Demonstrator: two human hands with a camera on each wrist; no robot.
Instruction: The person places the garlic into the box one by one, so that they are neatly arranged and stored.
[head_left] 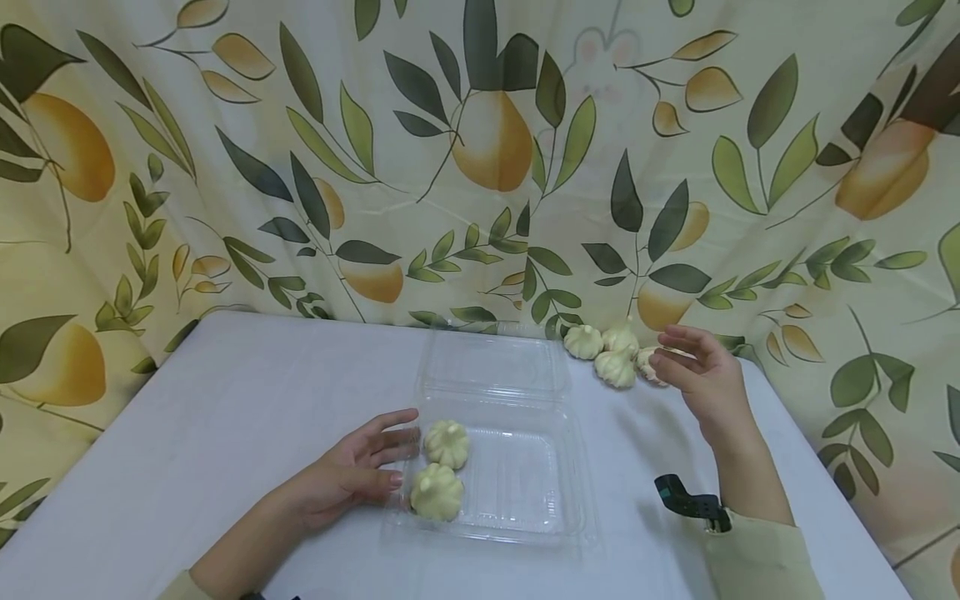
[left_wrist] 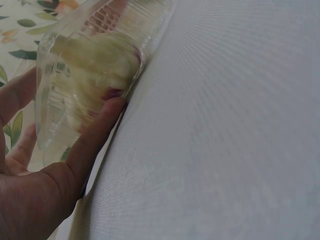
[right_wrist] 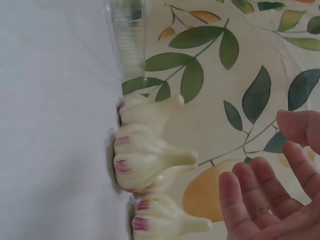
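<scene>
A clear plastic clamshell box (head_left: 517, 483) lies with its lid (head_left: 491, 367) folded back. Two garlic bulbs, one behind (head_left: 447, 444) and one nearer (head_left: 437, 493), sit along the box's left side. My left hand (head_left: 356, 471) rests against that side wall, fingers extended. In the left wrist view, a fingertip (left_wrist: 115, 104) touches the box's lower edge beside a garlic bulb (left_wrist: 102, 70) seen through the plastic. My right hand (head_left: 705, 379) hovers with nothing in it, just above and beside several garlic bulbs (head_left: 617, 368). The right wrist view shows their pink-streaked bases (right_wrist: 150, 155).
A white cloth (head_left: 262, 417) covers the table. Behind it hangs a curtain (head_left: 450, 208) printed with fruit and leaves. The loose garlic bulbs lie at the table's back right edge, right of the lid. A black wrist mount (head_left: 686, 500) sits on the right sleeve.
</scene>
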